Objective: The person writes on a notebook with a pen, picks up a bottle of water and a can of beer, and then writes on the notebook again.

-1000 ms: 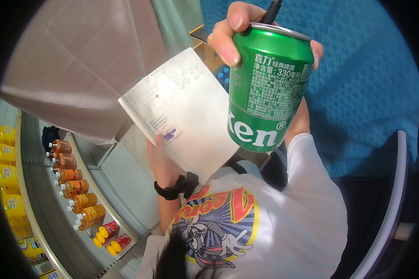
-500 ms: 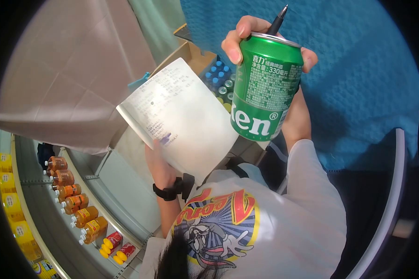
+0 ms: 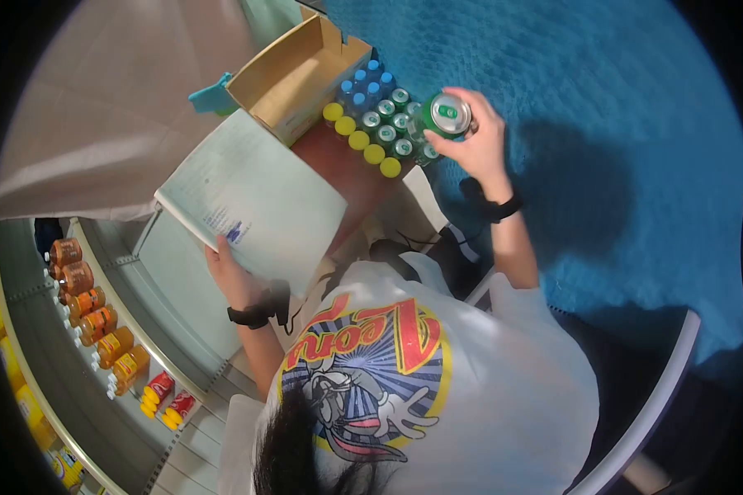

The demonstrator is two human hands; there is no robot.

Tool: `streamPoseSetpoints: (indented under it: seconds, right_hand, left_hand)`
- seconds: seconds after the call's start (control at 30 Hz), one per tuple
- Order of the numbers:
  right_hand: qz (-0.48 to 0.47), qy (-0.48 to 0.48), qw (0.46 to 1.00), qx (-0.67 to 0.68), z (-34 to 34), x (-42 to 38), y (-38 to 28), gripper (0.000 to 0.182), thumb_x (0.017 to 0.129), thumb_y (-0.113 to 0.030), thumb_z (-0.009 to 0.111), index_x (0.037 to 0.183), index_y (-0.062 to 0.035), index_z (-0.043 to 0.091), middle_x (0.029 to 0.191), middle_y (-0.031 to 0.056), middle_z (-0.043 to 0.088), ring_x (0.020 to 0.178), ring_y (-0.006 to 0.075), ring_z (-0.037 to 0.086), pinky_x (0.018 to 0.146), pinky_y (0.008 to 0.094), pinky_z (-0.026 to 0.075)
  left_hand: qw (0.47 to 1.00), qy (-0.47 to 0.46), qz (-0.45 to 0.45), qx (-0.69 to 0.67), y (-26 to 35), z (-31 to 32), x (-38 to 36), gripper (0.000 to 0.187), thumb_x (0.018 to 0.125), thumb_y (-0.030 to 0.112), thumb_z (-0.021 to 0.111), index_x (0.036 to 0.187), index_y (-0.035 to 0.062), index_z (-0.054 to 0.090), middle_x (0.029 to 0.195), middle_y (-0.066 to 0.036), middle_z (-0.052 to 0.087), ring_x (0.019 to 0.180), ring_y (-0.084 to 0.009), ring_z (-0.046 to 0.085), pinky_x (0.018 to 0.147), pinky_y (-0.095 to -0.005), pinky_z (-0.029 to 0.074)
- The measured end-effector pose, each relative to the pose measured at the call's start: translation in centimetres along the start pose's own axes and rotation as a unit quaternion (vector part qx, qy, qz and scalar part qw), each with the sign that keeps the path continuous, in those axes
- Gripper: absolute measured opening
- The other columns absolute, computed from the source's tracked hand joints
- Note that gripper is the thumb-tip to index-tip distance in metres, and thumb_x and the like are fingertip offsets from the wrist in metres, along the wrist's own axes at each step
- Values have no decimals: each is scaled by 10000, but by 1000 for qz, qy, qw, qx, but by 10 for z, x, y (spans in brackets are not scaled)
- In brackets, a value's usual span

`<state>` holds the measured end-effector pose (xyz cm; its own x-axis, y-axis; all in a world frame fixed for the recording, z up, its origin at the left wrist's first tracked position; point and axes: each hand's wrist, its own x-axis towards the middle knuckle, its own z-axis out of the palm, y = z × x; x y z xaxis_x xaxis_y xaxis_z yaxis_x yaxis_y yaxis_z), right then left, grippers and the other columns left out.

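My right hand (image 3: 483, 136) is closed round a green beer can (image 3: 447, 115), its silver top tilted toward me. The can is above the end of a group of similar green cans (image 3: 386, 109). No pen shows in this hand now. My left hand (image 3: 229, 272) grips the lower left edge of an open notebook (image 3: 264, 194), with handwriting and a blue scribble near the thumb. Beside the cans stand several blue-capped bottles (image 3: 360, 97) and a row of yellow-topped containers (image 3: 358, 140).
An open cardboard box (image 3: 297, 78) lies behind the bottles, with a turquoise object (image 3: 213, 95) at its left. Shelves on the left carry orange drink bottles (image 3: 99, 322) and red packs with yellow tops (image 3: 158, 386). Blue cloth (image 3: 603, 99) hangs at the right.
My right hand has lowered the can from close to my face to over the grouped cans. The pen has gone from sight. The notebook has shifted left and down with my left hand.
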<state>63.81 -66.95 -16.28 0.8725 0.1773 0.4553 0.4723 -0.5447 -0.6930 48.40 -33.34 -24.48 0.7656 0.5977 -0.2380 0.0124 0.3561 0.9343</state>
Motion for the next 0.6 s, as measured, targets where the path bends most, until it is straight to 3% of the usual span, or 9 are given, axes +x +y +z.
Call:
streamPoseSetpoints:
  seconds: [0.1, 0.27, 0.47, 0.6]
  right_hand:
    - [96, 29, 992, -77, 28, -30, 59, 522, 541, -239, 781, 978, -67, 553, 919, 113, 595, 852, 285, 582, 722, 363, 468]
    - [155, 55, 974, -153, 70, -92, 150, 485, 556, -253, 791, 919, -69, 527, 881, 117, 591, 776, 296, 592, 673, 382, 470]
    - [219, -38, 954, -202, 96, -118, 188, 509, 596, -349, 743, 944, -85, 483, 925, 119, 525, 827, 350, 551, 656, 451, 453]
    - [219, -95, 931, -276, 107, -117, 200, 558, 612, -394, 731, 982, -90, 445, 929, 125, 526, 768, 353, 569, 611, 454, 459]
  left_hand:
    - [998, 55, -10, 0, -4, -2, -2, 305, 906, 132, 425, 1162, -35, 408, 1082, -129, 529, 950, -200, 535, 832, -328, 433]
    - [993, 116, -21, 0, -10, -14, -10, 290, 908, 120, 418, 1160, -24, 409, 1079, -130, 531, 953, -203, 534, 832, -335, 436]
    - [984, 174, -36, 16, -3, -9, -25, 289, 911, 121, 411, 1162, -23, 407, 1096, -128, 523, 968, -203, 529, 842, -333, 432]
    - [982, 184, -42, 14, 4, -2, -33, 295, 912, 121, 411, 1167, -27, 403, 1103, -127, 520, 974, -201, 527, 846, -329, 430]
